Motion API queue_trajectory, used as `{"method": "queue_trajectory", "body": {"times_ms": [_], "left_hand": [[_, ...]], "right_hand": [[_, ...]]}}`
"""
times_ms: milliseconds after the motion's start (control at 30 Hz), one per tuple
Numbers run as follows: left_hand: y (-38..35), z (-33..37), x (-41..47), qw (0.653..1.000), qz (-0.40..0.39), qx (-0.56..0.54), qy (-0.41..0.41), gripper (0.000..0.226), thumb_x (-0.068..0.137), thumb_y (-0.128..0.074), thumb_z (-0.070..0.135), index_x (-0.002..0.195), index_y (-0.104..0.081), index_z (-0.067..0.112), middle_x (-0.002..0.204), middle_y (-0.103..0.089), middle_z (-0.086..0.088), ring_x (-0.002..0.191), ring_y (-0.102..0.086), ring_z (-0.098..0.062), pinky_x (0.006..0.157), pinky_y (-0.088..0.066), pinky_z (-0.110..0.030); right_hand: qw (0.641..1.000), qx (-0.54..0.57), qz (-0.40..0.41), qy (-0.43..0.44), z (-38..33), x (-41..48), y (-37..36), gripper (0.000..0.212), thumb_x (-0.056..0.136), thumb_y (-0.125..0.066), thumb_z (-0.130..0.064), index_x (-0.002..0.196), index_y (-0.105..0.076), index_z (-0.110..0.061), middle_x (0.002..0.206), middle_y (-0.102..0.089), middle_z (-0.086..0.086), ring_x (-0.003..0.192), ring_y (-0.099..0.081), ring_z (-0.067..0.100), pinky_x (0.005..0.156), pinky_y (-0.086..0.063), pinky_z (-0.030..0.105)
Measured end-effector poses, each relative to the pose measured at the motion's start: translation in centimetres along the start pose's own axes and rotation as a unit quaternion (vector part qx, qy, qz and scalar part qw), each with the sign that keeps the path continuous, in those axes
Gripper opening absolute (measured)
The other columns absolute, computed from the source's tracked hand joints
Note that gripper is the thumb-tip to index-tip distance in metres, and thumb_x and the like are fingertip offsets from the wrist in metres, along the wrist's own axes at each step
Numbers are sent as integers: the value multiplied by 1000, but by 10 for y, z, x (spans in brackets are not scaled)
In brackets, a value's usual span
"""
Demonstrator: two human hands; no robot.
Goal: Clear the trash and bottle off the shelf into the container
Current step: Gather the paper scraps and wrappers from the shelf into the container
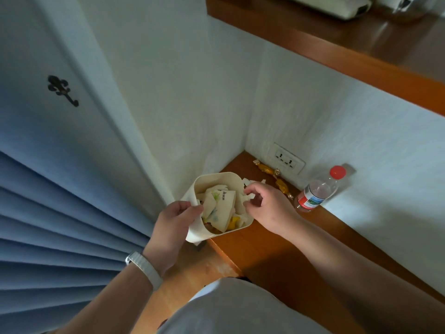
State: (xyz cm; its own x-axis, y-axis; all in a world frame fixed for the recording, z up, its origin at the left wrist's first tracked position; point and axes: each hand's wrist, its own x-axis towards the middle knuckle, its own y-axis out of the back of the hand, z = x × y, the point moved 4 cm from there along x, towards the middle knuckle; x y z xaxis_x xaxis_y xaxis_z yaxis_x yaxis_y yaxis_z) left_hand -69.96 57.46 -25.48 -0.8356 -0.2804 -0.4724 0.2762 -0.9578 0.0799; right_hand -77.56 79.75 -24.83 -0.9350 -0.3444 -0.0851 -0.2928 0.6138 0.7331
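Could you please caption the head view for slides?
Left hand holds the container; right hand pinches tissue at its rim.

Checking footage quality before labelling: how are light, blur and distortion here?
Head view: dim, even light; wide-angle edges bow the curtain and shelf; glare streaks the upper ledge; the right hand, pinching a paper scrap at the container, looks slightly smeared; the bottle label is unreadable.

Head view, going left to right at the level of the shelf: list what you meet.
curtain → left hand, gripping the container → container → right hand, pinching a paper scrap → bottle. The candies are left out because they overlap the right hand's span.
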Motion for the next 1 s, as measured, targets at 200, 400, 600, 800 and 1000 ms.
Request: {"method": "queue_trajectory", "body": {"times_ms": [200,400,600,800,1000], "left_hand": [[2,-9,5,1000,-1,-4,28,30,78,-76,33,96,-72,8,79,-67,-3,78,-64,-19,62,-47,-22],[-5,-12,15,999,-1,20,36,38,74,-74,39,97,-71,9,79,-65,-3,78,-62,-21,63,-47,-25],[-8,-18,22,998,13,47,47,11,93,-68,23,94,-68,12,69,-60,4,62,-52,-11,49,-40,-17],[-7,-18,25,997,30,63,42,12,94,-67,22,95,-69,11,87,-69,-7,74,-62,-18,58,-43,-21],[-13,-19,30,996,41,52,52,16,93,-67,20,100,-69,5,99,-69,-20,84,-64,-26,67,-49,-28]], "right_hand": [[1000,1,18,-10,19,-4,3,33,89,-68,-33,119,-59,-22,95,-60,-12,79,-59,3,64,-47,16],[993,-60,12,-96,78,1,-3,34,93,-63,-31,124,-58,-18,109,-62,-4,90,-60,9,70,-45,18],[972,-155,-59,-163,134,31,-22,55,94,-57,-33,146,-39,-22,152,-36,5,115,-60,24,80,-55,32],[959,-213,-103,-155,164,59,-40,59,94,-55,-31,148,-33,-20,152,-33,9,130,-48,29,96,-50,42],[963,-233,-92,-103,171,68,-46,40,96,-53,-25,134,-51,-15,136,-45,7,126,-45,25,94,-44,34]]}}
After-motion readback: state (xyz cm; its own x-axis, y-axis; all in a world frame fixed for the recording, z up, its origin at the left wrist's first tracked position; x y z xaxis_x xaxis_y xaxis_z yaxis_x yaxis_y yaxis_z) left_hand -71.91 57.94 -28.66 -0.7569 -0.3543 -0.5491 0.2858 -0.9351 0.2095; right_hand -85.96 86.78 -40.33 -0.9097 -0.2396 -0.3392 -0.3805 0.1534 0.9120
